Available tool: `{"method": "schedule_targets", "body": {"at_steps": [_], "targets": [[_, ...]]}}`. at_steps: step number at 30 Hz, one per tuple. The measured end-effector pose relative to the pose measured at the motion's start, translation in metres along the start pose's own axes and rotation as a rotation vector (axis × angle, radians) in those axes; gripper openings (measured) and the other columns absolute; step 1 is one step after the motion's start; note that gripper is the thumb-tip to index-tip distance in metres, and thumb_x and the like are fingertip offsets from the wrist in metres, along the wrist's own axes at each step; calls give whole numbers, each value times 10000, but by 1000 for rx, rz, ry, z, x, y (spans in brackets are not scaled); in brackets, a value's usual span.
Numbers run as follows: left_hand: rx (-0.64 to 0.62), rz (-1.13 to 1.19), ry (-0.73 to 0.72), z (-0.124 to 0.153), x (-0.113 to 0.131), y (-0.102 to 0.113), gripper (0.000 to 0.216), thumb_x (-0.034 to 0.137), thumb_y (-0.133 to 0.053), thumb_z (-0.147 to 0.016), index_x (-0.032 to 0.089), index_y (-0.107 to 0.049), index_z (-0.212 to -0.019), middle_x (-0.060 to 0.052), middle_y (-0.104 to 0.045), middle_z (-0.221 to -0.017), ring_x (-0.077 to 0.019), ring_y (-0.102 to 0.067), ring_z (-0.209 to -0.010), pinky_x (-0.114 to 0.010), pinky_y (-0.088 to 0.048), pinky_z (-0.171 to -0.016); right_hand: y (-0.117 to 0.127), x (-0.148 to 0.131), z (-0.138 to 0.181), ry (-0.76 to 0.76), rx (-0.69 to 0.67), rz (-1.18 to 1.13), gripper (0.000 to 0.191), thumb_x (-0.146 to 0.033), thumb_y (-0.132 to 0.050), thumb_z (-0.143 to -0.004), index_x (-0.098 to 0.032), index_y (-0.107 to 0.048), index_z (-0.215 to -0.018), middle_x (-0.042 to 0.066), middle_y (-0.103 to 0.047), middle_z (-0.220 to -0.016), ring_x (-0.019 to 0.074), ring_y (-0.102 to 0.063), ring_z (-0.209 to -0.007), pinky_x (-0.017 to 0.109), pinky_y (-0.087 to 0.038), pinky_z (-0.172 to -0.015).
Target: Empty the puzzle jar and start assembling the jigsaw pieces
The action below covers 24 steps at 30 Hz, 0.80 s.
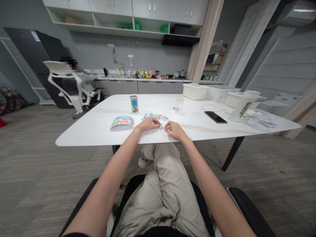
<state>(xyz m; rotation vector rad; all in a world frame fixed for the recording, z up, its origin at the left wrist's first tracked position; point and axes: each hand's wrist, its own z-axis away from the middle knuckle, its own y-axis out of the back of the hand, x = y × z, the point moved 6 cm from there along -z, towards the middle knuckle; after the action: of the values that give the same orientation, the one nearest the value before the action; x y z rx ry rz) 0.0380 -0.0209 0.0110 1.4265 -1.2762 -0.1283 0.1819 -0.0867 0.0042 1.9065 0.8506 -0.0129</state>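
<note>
I'm pinching small puzzle pieces between my left hand and right hand, just inside the table's near edge, the loose pile lying just beyond, stretching roughly along that edge, left hand nearer.

Bottle lettering, fridge sticker, both illegible

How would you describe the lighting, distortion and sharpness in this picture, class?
Head view: the table looks bright, with a soft shadow beneath the card; head view: wide-angle distortion makes the fridge lean; head view: the pieces by the left hand and right hand are too small for clear detail, and pixelation covers the seated person's head.
</note>
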Motion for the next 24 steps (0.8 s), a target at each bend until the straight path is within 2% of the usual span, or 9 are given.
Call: {"method": "schedule_targets", "body": {"at_steps": [14,24], "targets": [[32,-105,47,-2,-5,-2,224,248,-578,-769,136,-741,-875,-50,-701,-830,-172,-598,-782,-268,-453,-752,-1,0,0,2,2,-6,299,-19,-502,-727,-156,-768,-724,82,-716,-911,187,-660,-832,280,-508,-842],[48,46,13,-2,0,1,187,233,-582,-742,122,-696,-840,-67,-717,-845,-172,-634,-799,-281,-484,-785,-1,-1,0,0,1,-5,307,-13,-499,-731,-164,-767,-728,79,-718,-942,187,-663,-861,295,-505,-882]]}}
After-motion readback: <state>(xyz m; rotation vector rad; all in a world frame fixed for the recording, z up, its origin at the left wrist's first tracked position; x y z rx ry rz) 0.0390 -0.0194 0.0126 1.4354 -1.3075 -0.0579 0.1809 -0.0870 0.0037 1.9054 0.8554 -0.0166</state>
